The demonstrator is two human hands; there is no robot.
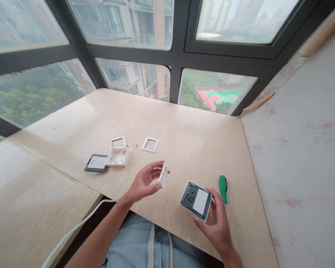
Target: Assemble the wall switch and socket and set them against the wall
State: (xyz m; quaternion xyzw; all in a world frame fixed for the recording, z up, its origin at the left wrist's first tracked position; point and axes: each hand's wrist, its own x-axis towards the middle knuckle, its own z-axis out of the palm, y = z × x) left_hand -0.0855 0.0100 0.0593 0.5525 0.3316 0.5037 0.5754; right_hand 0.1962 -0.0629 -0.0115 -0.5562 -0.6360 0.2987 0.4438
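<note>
My left hand (145, 182) pinches a small white rocker key (163, 176) between thumb and fingertips, lifted just above the wooden table (184, 137). My right hand (216, 223) holds a square wall switch (197, 201) by its edge. The switch has a grey frame, one white rocker still on its right half and its bare grey mechanism showing on the left half. The two hands are a short gap apart near the table's front edge.
A green screwdriver (223, 188) lies right of the switch. Further back sit a white mounting box (117, 156), a grey-framed socket (96, 162), two white frames (118, 142) (150, 144) and a tiny screw. A white cable (72, 232) hangs at the table's front. Windows stand behind.
</note>
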